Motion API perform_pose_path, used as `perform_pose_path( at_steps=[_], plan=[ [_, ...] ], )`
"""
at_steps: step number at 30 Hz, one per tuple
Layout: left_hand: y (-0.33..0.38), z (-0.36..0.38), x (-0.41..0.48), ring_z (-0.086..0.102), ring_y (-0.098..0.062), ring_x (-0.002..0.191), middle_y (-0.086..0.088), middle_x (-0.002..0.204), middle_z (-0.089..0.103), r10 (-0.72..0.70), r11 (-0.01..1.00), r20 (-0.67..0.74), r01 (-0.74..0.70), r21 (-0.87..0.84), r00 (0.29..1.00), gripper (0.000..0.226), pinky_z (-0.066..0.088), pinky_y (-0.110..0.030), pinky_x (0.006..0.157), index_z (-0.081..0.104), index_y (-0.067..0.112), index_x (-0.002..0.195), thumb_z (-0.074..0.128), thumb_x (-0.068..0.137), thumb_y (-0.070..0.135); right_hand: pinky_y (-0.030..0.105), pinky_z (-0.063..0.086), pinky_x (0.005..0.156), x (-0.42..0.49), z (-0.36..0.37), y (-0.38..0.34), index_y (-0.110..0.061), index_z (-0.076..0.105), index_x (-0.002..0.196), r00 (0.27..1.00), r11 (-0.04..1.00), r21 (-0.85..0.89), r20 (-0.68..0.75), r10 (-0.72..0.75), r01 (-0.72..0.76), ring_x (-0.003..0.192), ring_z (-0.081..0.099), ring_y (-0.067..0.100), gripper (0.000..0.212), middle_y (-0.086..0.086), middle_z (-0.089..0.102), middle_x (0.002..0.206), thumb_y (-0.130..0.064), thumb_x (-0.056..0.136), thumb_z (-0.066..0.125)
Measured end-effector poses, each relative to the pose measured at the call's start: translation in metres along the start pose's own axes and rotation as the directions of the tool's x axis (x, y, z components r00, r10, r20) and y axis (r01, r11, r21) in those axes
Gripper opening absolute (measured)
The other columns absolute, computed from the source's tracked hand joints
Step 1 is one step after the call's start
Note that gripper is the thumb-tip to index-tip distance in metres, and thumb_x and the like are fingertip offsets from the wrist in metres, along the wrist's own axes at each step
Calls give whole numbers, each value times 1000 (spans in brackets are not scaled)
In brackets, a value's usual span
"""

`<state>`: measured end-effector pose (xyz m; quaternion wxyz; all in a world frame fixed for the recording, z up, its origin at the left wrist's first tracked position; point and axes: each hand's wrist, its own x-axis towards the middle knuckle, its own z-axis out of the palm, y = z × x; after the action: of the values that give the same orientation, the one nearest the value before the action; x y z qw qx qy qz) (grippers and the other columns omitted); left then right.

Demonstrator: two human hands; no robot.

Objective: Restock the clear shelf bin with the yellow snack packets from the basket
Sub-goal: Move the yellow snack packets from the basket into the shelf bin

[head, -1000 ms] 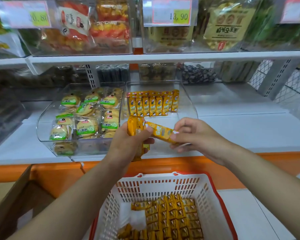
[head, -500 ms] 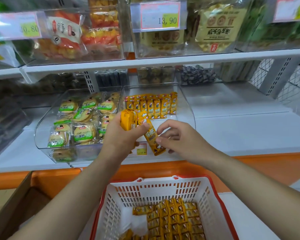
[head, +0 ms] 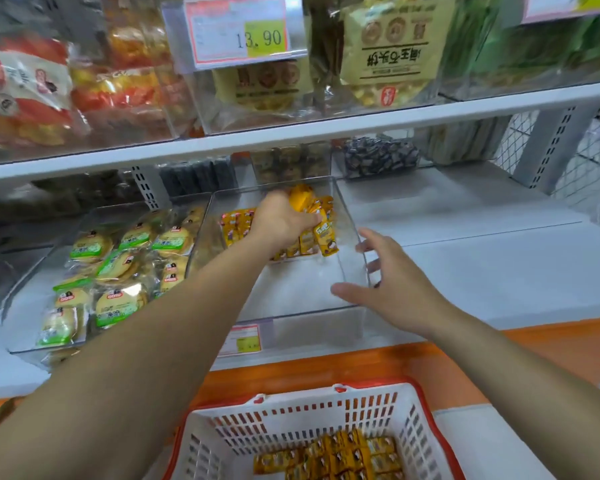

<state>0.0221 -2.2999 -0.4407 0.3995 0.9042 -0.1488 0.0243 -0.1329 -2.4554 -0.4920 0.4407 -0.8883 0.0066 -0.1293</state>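
Nearest, below both wrists, the white basket (head: 291,419) with its red rim holds a loose layer of yellow snack packets (head: 340,455) across its floor, so plenty of stock is not yet moved.

Above it, the right hand (head: 392,289) is empty, its fingers spread and relaxed. The fingertips (head: 362,245) are at the right wall of the clear shelf bin (head: 352,216), though whether they touch it is hard to tell. It looks placed to steady the bin.

Beyond that thumb the bin's floor is bare, and a small price label (head: 241,341) sits on the front wall.

Farther in, the left hand (head: 281,220) is deep inside the bin, fingers curled round a bunch of packets (head: 317,216), which stick out past the knuckles and hang toward the floor. Just left of that fist a row of packets (head: 238,225) stands along the back.

The step in hand is placing — the bunch is at the back row but not let go. The next move calls for setting the packets upright against the row, opening the fingers without toppling it, then going to the basket for more.

Left of the forearm, a neighbouring clear bin (head: 32,278) is full of green-labelled round cakes (head: 118,265). Farthest, above the fist, the upper shelf carries a 13.90 price tag (head: 238,31).
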Motion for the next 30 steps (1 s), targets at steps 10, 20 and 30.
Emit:
perform_pose_path(
  at_steps=[10,20,30],
  plan=[
    [-15,51,60,65,-23,89,6,96,61,216,921,25,-212,326,976,30,41,-23,62,65,28,106,81,82,38,30,56,77,6,9,17,-51,21,144,998,996,-70,-25,-54,52,87,59,0,94,-22,44,120,-51,71,81],
    [-5,24,45,62,-26,106,-3,121,62,147,983,-45,-141,116,988,62,48,-26,74,57,21,131,86,79,35,33,52,89,1,5,8,-46,18,147,1000,991,-134,-17,-15,12,103,57,7,90,-12,43,130,-53,78,76],
    [20,-34,-113,66,-11,74,-4,83,72,92,880,192,10,-474,977,20,56,-25,64,73,14,102,81,85,20,26,51,74,-18,-18,-56,-39,59,127,985,947,307,-169,-45,96,90,63,11,34,-15,62,105,-24,97,59]
  ],
)
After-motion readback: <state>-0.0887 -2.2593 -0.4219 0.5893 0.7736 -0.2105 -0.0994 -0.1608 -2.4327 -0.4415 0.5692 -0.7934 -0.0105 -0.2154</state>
